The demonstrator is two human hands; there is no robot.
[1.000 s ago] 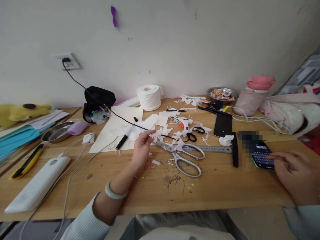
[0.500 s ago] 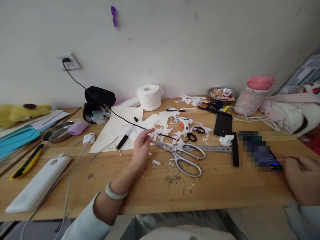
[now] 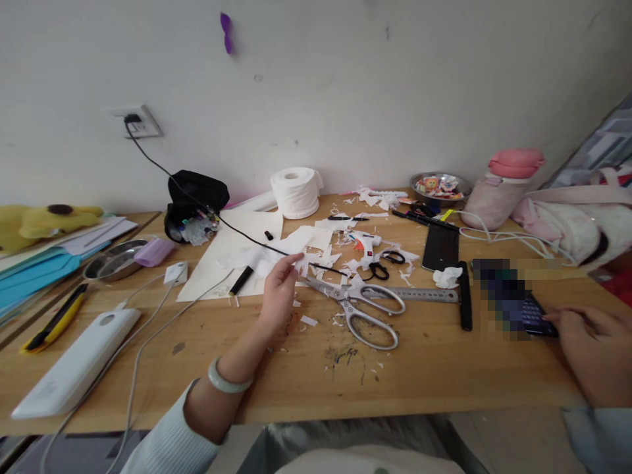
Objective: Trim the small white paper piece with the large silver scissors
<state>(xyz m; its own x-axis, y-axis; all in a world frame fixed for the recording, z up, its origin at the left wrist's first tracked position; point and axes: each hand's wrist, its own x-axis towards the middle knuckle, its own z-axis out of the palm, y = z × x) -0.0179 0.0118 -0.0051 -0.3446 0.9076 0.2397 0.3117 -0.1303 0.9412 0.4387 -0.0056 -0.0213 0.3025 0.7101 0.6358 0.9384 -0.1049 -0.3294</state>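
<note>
My left hand (image 3: 280, 286) is raised over the middle of the desk, thumb and forefinger pinched together. White paper shows by the fingertips, but I cannot tell what lies between them. Just right of them are large grey-handled scissors (image 3: 349, 308), partly over a steel ruler (image 3: 424, 294). White paper scraps (image 3: 326, 240) are scattered behind. At the right edge, my right hand (image 3: 595, 349) has its fingers curled, one fingertip at the lower end of a phone (image 3: 539, 319). Dark keys show there; the rest of the screen is blurred out.
A hot glue gun (image 3: 366, 249), black-handled scissors (image 3: 379, 270) and a dark phone (image 3: 441, 247) lie behind. A toilet roll (image 3: 295, 192) stands by the wall. A power bank (image 3: 79, 365) and a yellow cutter (image 3: 54, 322) are left. A black cord (image 3: 237, 228) runs from the wall socket.
Dark keys now show where the phone's lower end had a bright blue strip. The right fingertip has shifted slightly left over the phone. My left hand has barely moved.
</note>
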